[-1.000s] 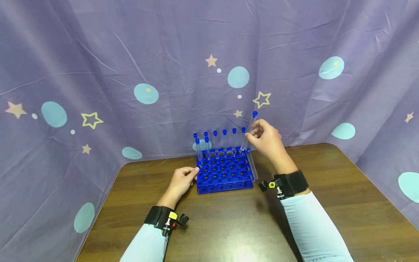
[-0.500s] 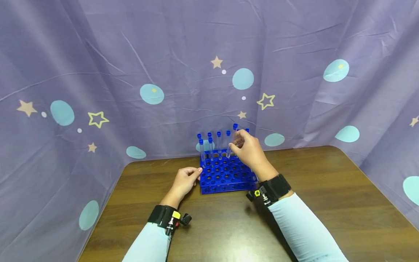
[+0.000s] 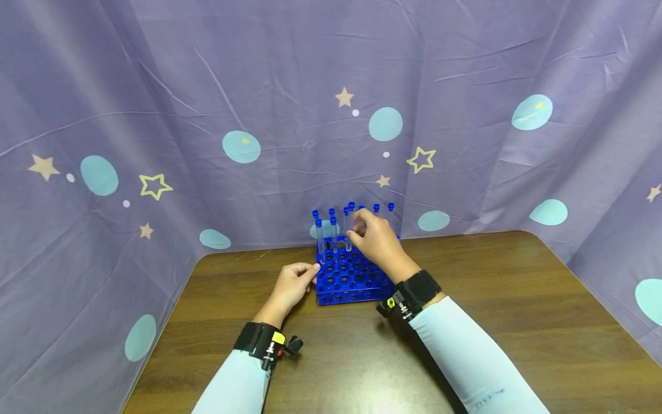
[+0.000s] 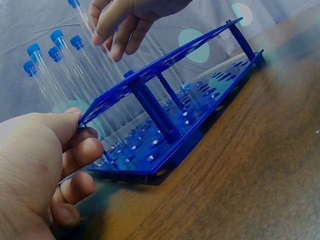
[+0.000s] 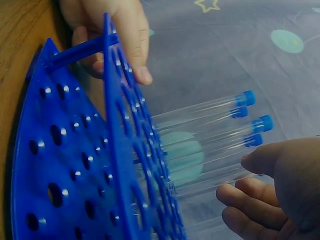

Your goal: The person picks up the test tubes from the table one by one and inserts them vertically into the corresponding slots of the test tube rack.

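Observation:
A blue test tube rack (image 3: pixel 353 283) stands on the table, several clear test tubes with blue caps upright along its back and left side. My left hand (image 3: pixel 289 287) pinches the rack's left edge between thumb and fingers, as the left wrist view shows up close. Over the back row, my right hand (image 3: pixel 380 238) holds a capped test tube (image 3: pixel 351 206) between thumb and fingertips; its lower end is hidden by the hand in the head view. Two tubes (image 3: pixel 333 233) near the left stand one behind the other. Beyond my right hand, tube caps (image 3: pixel 391 206) show above the rack.
The brown wooden table (image 3: pixel 496 287) spreads around the rack on all sides. Behind it hangs a purple curtain (image 3: pixel 289 69) printed with stars and ovals, close to the rack's back edge.
My right hand has moved left along the back row, from the right end to near the middle, and sits lower. The left hand stays on the rack's edge.

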{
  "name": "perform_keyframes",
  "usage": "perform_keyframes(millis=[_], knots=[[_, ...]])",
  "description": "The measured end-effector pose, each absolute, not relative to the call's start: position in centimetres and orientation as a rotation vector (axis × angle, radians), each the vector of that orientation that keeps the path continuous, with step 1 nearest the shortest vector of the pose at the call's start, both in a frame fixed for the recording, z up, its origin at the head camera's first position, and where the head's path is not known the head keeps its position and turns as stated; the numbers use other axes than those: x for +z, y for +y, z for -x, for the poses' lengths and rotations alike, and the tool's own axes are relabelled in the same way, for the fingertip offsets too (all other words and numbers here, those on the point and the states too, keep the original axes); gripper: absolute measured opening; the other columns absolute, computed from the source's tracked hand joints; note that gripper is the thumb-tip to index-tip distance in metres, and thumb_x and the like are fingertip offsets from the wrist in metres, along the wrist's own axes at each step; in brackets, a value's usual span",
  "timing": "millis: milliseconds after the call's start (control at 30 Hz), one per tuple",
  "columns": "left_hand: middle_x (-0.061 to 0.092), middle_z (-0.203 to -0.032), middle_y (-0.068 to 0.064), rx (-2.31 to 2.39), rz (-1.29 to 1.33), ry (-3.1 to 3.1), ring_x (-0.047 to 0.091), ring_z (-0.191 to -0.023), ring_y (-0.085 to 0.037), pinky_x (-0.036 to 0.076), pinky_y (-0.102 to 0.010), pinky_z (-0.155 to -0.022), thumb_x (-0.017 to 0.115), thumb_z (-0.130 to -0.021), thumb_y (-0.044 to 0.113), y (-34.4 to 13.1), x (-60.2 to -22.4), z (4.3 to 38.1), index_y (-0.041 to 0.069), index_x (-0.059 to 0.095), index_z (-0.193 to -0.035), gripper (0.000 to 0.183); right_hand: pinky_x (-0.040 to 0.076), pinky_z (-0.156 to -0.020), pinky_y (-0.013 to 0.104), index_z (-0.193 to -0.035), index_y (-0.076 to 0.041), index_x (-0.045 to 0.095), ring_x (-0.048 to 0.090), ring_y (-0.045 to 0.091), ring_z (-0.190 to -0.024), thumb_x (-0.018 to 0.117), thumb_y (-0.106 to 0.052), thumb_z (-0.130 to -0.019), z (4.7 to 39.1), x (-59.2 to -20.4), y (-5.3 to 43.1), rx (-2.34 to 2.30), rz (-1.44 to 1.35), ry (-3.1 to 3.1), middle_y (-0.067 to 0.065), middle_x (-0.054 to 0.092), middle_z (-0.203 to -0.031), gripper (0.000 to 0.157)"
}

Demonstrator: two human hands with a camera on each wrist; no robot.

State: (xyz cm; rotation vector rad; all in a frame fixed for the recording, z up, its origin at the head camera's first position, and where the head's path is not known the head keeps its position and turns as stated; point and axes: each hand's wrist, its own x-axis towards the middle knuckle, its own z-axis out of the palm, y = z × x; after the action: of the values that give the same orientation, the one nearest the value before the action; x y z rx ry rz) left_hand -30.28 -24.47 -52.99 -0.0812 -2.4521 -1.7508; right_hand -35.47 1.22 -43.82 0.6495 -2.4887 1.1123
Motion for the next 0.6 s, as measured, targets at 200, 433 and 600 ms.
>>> perform_keyframes(millis=[200,433,600], knots=[[0.072,-0.072,0.005,-1.747,0.087,-2.456,0.057,-0.06,-0.011,0.051,-0.023,-0.058,0.077,-0.11,0.024,-24.5,-52.9,30.3,-0.003,0.085,-0.098,0.03,0.068,-0.084,0.046,-0.129,-0.006,0.069,0.082,0.026,-0.09,0.083,-0.015,-0.104,35.7,-44.4,0.9,1.095,-0.637,-2.548,0.01,0.085,-0.103,0.031],[0.073,-0.073,0.006,-1.728,0.09,-2.483,0.058,-0.061,-0.011,0.052,-0.024,-0.059,0.077,-0.11,0.024,-24.6,-52.9,30.3,0.0,0.086,-0.1,0.028,0.068,-0.081,0.044,-0.129,-0.006,0.069,0.082,0.026,-0.089,0.083,-0.016,-0.104,35.7,-45.2,0.8,1.07,-0.626,-2.602,0.01,0.084,-0.103,0.03],[0.073,-0.074,0.005,-1.72,0.09,-2.491,0.058,-0.061,-0.012,0.052,-0.025,-0.059,0.076,-0.111,0.025,-24.6,-52.9,30.2,0.001,0.086,-0.099,0.028,0.068,-0.081,0.044,-0.126,-0.006,0.07,0.083,0.026,-0.09,0.084,-0.015,-0.103,35.6,-45.5,0.7,1.058,-0.619,-2.614,0.01,0.085,-0.103,0.028]])
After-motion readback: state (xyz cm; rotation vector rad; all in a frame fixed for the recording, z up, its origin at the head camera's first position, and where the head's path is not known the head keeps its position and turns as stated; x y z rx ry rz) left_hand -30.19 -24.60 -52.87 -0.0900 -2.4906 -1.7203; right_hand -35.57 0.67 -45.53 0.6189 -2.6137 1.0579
